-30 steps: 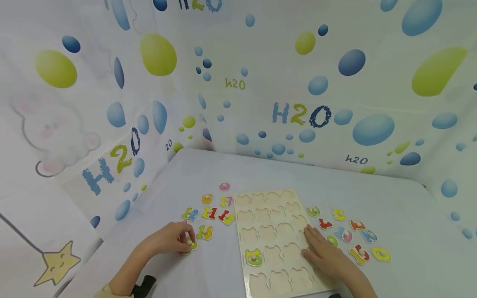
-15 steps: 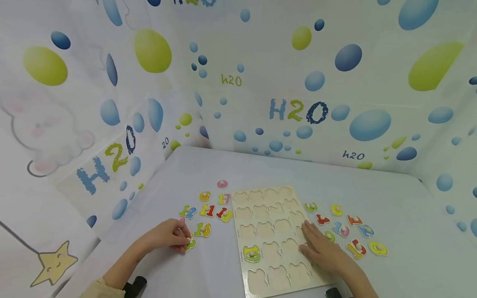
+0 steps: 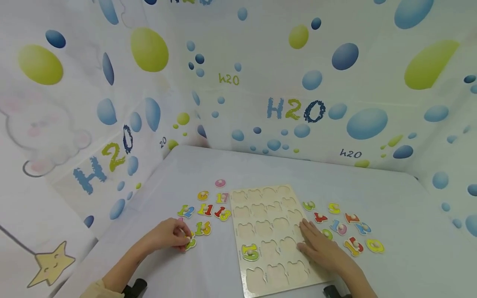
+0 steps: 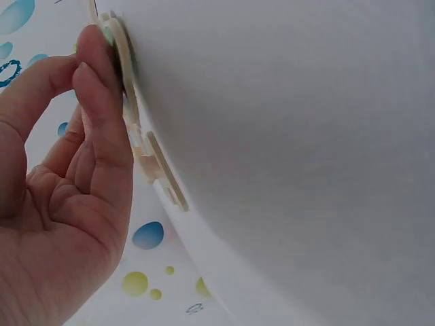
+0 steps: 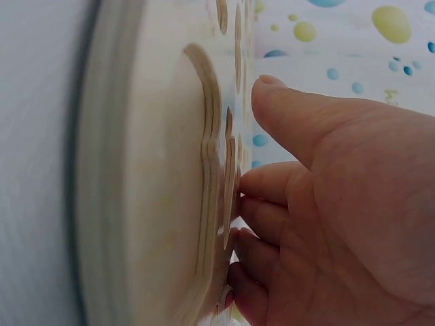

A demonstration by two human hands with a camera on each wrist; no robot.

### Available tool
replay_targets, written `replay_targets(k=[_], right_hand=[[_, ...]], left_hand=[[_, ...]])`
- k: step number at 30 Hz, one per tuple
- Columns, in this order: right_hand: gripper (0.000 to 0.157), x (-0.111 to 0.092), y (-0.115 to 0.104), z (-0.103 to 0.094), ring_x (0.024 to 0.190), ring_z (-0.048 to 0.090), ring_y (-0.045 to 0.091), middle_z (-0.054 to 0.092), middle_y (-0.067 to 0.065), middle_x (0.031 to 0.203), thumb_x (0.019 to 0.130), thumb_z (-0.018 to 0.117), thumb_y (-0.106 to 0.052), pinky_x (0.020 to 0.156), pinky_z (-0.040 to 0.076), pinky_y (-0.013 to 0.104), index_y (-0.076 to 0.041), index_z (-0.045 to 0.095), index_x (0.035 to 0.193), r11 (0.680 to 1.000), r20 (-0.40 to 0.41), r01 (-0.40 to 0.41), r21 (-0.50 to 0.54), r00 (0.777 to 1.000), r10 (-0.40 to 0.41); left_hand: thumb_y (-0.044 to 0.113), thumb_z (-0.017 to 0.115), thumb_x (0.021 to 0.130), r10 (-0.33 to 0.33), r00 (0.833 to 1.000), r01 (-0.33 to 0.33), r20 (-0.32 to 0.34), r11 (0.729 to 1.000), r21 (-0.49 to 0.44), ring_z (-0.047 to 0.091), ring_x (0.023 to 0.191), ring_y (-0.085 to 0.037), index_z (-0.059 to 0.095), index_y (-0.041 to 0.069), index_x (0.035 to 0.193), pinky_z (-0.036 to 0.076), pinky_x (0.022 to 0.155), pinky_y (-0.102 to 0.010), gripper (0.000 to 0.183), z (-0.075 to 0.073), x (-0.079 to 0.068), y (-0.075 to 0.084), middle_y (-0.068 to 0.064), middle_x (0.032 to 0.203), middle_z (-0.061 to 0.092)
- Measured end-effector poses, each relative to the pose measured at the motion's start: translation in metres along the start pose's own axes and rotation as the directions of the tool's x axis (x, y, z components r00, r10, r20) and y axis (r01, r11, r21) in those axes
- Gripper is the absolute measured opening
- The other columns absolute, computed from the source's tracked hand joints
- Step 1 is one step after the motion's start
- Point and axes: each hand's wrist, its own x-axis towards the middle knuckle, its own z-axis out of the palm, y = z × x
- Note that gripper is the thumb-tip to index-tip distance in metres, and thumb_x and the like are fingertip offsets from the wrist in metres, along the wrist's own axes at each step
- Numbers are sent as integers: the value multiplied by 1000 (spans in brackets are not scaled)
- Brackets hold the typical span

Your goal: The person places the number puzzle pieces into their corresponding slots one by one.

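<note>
My left hand [image 3: 169, 236] is at the left group of number pieces, its thumb and fingers pinching a green number puzzle piece [image 3: 191, 242] that lies low at the table. The hand covers most of that piece, so its figure is hidden; in the left wrist view the piece [image 4: 126, 71] shows edge-on at the fingertips. My right hand [image 3: 322, 248] rests with extended fingers on the right side of the wooden puzzle board [image 3: 257, 267]. In the right wrist view, its fingertips touch the board's face [image 5: 163, 170]. A green-and-yellow 19 piece [image 3: 250, 252] sits in a left-column recess.
Left of the board lie several knobbed number pieces, among them a 16 [image 3: 203, 228], a 12 [image 3: 186, 211] and a 17 [image 3: 222, 198]. More lie at its right, including a red 4 [image 3: 320, 217] and a yellow 0 [image 3: 374, 246]. Printed curtains [image 3: 208, 99] enclose the white table [image 3: 149, 269].
The left thumb and fingers have closed more tightly on the green piece, which stays near its spot. The right hand remains on the board. The whole head view has shifted slightly.
</note>
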Motion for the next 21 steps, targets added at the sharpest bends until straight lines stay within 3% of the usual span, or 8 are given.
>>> replay_targets(k=[7, 14, 21], right_hand=[[70, 0, 4, 0, 136, 17, 37, 24, 18, 150, 94, 51, -44, 98, 20, 63, 0, 30, 145, 1000, -5, 11, -19, 1000, -11], [69, -1, 7, 0, 136, 18, 37, 24, 18, 150, 95, 50, -43, 100, 22, 60, 1, 30, 145, 999, -12, 21, -39, 1000, -21], [68, 0, 2, 0, 136, 18, 36, 24, 18, 149, 96, 49, -43, 97, 22, 65, 1, 31, 144, 998, -13, 49, -32, 999, -49]], left_hand=[[8, 69, 83, 105, 995, -105, -1, 994, -6, 63, 61, -20, 64, 1, 88, 50, 58, -28, 10, 7, 4, 22, -3, 64, 63], [5, 69, 82, 207, 978, -207, 17, 978, 14, 65, 59, -22, 64, 3, 85, 48, 55, -25, 6, 29, 14, 51, 0, 62, 62], [3, 67, 82, 284, 957, -288, 62, 955, 69, 65, 58, -20, 65, 5, 85, 46, 54, -24, 4, 48, 24, 73, 5, 61, 62]])
